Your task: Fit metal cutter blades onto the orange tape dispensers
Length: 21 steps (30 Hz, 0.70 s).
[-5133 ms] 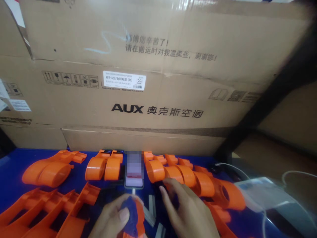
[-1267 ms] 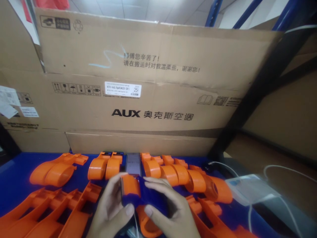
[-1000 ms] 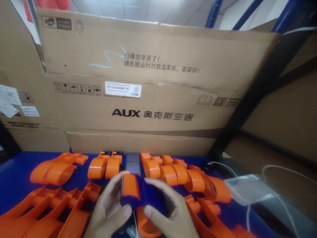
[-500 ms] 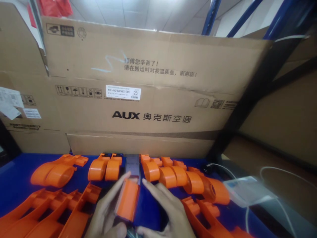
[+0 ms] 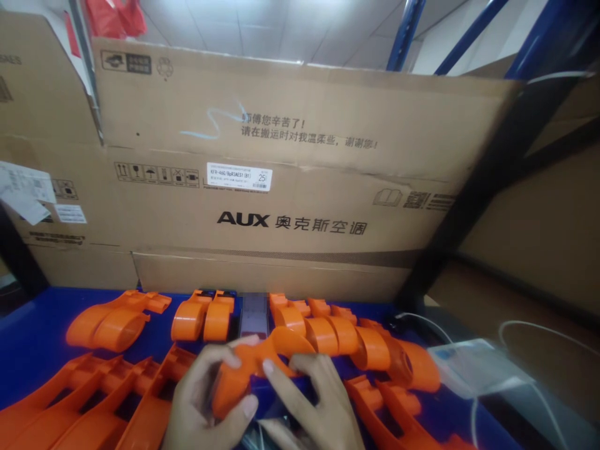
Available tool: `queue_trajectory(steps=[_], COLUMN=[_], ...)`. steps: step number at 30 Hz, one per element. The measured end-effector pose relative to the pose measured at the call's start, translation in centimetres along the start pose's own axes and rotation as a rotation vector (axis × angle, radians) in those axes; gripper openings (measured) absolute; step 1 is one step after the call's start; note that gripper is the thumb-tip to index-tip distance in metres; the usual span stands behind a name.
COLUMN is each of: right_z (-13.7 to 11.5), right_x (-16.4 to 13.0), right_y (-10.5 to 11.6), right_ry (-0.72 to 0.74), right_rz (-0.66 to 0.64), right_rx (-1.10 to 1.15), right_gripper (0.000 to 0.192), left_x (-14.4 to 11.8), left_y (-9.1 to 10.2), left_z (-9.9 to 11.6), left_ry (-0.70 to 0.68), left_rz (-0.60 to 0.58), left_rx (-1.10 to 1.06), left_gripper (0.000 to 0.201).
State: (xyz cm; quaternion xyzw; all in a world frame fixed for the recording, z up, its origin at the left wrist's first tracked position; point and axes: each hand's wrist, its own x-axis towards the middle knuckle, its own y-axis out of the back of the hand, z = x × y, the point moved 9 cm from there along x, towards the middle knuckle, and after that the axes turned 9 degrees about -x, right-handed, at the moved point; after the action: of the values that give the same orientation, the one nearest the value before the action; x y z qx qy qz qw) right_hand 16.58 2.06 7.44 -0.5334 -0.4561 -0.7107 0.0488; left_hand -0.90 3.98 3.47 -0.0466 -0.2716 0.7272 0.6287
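Both of my hands are on an orange plastic part [image 5: 250, 361] with a curved, loop-like end, held low in the middle of the view. My left hand [image 5: 201, 397] wraps its left end, with fingers above and thumb below. My right hand [image 5: 316, 400] grips the part on the other side; its index fingertip presses on the surface and the other fingers curl near the loop. Some fingers are hidden behind the part. Under the hands is something clear and shiny that I cannot make out.
Similar orange parts stand in rows on the blue surface [image 5: 32, 319], at left [image 5: 107, 322] and right [image 5: 370, 350]. A grey flat object [image 5: 254, 314] lies at the back centre. A large cardboard box [image 5: 290, 187] forms the back. A clear plastic packet [image 5: 478, 369] and white cable lie right.
The orange part has been turned, so its curved end now points up and right. My right hand has moved from beside it to grip it. The camera view has shifted slightly.
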Motion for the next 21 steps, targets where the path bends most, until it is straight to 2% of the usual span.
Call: queue_trajectory(steps=[16, 21], right_z=[-0.17, 0.04], right_x=[-0.21, 0.27], right_y=[-0.52, -0.23], right_ry=[-0.011, -0.017], right_rz=[-0.047, -0.039], right_rx=[0.024, 0.062], right_gripper=[0.073, 0.072], left_x=[0.18, 0.18], left_y=[0.13, 0.35], left_z=[0.29, -0.04], left_ry=[-0.056, -0.018], left_rz=[-0.022, -0.023], left_rx=[0.030, 0.038], left_gripper=[0.022, 0.023])
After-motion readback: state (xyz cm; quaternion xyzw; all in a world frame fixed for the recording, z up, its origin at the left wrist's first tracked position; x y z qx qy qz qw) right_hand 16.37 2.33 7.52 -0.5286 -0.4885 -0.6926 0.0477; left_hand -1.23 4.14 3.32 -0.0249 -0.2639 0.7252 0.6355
